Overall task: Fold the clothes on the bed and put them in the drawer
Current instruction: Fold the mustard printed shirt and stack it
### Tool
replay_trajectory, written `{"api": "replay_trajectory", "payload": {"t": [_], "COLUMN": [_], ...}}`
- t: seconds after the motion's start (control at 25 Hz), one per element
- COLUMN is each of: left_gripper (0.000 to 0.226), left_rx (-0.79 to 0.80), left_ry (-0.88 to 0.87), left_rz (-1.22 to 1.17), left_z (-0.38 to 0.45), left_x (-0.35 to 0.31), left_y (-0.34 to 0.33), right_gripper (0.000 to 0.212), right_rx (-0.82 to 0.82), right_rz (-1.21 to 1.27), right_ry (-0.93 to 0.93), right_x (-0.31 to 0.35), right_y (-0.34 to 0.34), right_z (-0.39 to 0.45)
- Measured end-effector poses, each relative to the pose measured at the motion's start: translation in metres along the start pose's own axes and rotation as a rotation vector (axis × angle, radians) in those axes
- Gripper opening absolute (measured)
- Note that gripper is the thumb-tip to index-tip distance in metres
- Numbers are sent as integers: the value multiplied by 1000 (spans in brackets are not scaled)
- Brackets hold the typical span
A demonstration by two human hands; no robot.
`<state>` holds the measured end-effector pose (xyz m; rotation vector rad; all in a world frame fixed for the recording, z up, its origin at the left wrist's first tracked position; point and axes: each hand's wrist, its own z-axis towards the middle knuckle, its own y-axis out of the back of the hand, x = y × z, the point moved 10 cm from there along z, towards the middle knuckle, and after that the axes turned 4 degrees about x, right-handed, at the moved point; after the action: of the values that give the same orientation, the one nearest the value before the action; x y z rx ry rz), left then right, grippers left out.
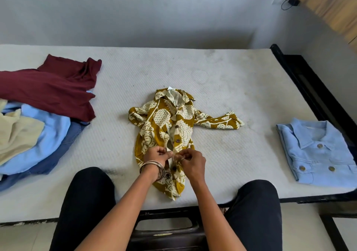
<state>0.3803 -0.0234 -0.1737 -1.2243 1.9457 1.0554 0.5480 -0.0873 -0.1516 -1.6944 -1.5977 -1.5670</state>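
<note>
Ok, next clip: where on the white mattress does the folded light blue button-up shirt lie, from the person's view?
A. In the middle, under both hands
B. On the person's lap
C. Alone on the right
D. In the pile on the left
C: the folded light blue button-up shirt lies alone on the right of the white mattress, apart from the mustard patterned shirt that both hands work on.

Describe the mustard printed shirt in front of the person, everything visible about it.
The mustard printed shirt is small, of thin woven-looking cloth in mustard with cream leaf shapes and dark dots. It lies face up and rumpled on the white mattress, collar away from the person, hem near the mattress's front edge. One sleeve stretches flat towards the folded blue shirt; the other is bunched. Dark round buttons run down the front, partly unfastened. The left hand and right hand pinch the front edges near a lower button.
</note>
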Motion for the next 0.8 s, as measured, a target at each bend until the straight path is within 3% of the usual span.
{"api": "replay_trajectory", "payload": {"t": [0.16,0.24,0.48,0.64,0.8], "left_gripper": [17,22,39,34,29], "left_rx": [-63,-64,-29,-25,-4], "left_ry": [-34,4,200,248,264], "left_rz": [3,-22,-233,-427,-479], "left_z": [1,4,9,8,9], "left_x": [-4,7,50,57,56], "left_y": [24,30,13,11,12], "right_gripper": [13,18,16,12,13], "right_rx": [-227,-294,33,49,0], "right_rz": [234,166,-213,-437,-489], "right_ry": [-155,-211,-105,-182,-197], "right_x": [-24,-39,-39,-52,-48], "right_y": [42,52,-20,-43,-43], "right_z": [14,15,4,2,2]}}
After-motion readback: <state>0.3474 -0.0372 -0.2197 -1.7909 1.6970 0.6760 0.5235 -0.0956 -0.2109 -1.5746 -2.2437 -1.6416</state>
